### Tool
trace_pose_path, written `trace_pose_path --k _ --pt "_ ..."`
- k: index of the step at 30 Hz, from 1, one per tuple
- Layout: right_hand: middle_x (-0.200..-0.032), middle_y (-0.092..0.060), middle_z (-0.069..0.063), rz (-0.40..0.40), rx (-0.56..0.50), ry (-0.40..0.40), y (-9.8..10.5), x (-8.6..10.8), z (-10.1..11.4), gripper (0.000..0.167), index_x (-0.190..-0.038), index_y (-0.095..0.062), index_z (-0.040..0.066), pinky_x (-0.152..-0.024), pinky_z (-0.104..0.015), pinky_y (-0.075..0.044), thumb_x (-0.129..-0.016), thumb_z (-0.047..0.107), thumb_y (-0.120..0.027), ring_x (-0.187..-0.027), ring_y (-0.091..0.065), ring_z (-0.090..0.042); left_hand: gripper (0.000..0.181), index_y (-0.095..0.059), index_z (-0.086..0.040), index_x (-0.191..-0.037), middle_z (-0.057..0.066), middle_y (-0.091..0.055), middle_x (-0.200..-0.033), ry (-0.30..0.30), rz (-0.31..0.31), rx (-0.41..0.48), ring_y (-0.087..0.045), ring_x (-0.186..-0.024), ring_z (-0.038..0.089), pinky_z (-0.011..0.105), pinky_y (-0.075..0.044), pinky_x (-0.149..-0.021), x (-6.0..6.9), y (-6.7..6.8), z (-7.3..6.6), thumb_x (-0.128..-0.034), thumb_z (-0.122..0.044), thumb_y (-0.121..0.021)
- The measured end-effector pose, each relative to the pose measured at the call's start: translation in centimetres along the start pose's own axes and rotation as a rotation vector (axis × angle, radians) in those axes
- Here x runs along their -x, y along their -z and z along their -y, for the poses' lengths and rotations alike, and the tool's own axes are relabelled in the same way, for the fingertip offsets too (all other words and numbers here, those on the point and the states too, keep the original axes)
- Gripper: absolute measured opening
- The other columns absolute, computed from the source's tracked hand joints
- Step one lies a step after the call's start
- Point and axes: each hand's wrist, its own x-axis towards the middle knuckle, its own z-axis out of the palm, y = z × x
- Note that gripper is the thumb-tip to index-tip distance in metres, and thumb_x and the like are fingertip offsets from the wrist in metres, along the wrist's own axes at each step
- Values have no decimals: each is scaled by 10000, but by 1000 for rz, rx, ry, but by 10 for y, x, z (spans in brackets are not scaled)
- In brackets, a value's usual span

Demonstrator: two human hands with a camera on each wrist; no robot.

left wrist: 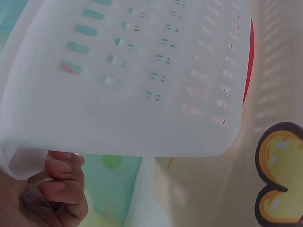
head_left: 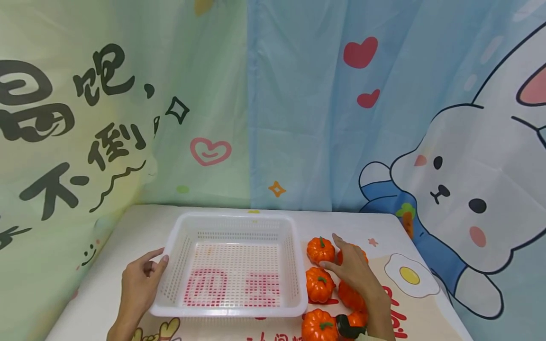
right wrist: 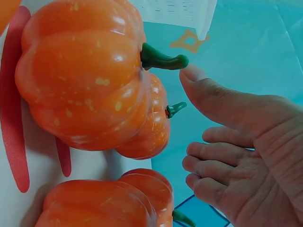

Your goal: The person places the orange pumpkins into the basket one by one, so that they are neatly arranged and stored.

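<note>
A white plastic basket with slotted sides stands on the table, nothing lying in it. At its left rim, my left hand grips the edge; in the left wrist view its curled fingers show just below the rim. Right of the basket sit several small orange pumpkins with green stems, among them a back one, a middle one and a front one. Over the right-hand pumpkins hovers my right hand, fingers extended. Its thumb is close to one pumpkin's stem, with nothing held.
The white table carries a printed mat with red characters and a fried egg picture. A dark green stem-like piece lies by the front pumpkins. Behind the table hangs a printed curtain.
</note>
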Motion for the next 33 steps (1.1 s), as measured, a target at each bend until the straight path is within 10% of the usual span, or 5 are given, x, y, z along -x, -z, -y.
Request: trace_pose_path --k 33 --pt "-1551 -559 -327 64 63 18 0 -27 -1 933 -1642 -420 -35 -1155 -712 -449 -902 251 -910 -1426 -495 -539 404 -694 49 -1396 80 -693 -773 53 37 42 -562 -640 113 229 -463 -566 0 0 1 -1067 -184 -714"
